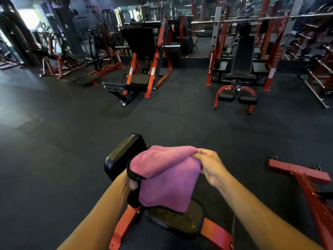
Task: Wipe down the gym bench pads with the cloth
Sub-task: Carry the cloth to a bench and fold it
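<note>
- Right hand: fingers pinch a bunched edge of the pink cloth.
- Left hand: mostly hidden under the cloth; grip cannot be told.
- Cloth: held up, draped above the worn lower pad, beside the black upper pad.

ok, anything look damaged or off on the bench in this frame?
Yes. The lower pad, just below the pink cloth, has its black cover worn and flaking, with a mottled yellowish patch across the top. The upper pad looks smooth and intact. Both hands hold the cloth: left hand under it, right hand pinching its top edge.
</note>
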A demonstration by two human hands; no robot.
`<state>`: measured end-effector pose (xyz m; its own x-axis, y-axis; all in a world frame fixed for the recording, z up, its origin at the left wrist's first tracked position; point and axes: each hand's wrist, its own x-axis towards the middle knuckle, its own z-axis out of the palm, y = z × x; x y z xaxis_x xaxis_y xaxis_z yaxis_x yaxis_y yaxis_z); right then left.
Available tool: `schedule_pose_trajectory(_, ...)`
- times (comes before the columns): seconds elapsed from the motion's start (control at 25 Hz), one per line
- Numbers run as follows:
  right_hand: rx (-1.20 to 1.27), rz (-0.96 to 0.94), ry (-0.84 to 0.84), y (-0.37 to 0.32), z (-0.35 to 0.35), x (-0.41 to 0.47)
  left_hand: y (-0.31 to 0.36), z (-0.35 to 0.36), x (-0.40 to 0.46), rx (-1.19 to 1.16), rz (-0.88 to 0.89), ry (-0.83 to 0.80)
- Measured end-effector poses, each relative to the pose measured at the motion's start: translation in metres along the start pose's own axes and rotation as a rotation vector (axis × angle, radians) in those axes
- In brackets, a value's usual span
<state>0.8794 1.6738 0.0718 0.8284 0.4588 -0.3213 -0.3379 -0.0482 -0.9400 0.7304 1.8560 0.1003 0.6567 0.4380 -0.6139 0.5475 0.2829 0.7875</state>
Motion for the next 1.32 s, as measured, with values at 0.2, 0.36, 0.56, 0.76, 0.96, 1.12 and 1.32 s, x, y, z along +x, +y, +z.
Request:
schedule_pose_trajectory(0.2, 0.016, 0.177, -0.017, 0.036, -0.015, 0.002, -0.052, -0.005, 0.032, -0.161, -0.076, -0.169)
schedule_pose_trajectory(0.36, 0.088, 0.264, 0.057, 0.056, -0.018, -0.004, -0.073, 0.009, 0.038, -0.226, -0.081, -0.024)
schedule_pose_trajectory(0.56, 0.107, 0.247, 0.13, 0.059, -0.017, -0.003, -0.073, 0.016, 0.039, -0.215, -0.098, 0.012)
schedule_pose_trajectory(0.76, 0.129, -0.152, -0.049, 0.018, -0.016, -0.002, -0.036, 0.01, 0.031, -0.125, 0.305, -0.084)
schedule_pose_trajectory(0.96, 0.168, -0.44, -0.24, -0.027, -0.035, -0.01, 0.03, -0.002, 0.003, 0.009, 0.582, -0.096)
schedule_pose_trajectory(1.12, 0.083, -0.426, -0.177, -0.023, -0.039, -0.014, 0.022, -0.004, 0.008, 0.054, 0.612, -0.139)
schedule_pose_trajectory(1.32, -0.16, -0.372, -0.278, -0.015, -0.048, -0.009, 0.012, -0.001, 0.009, -0.129, 0.56, -0.171)
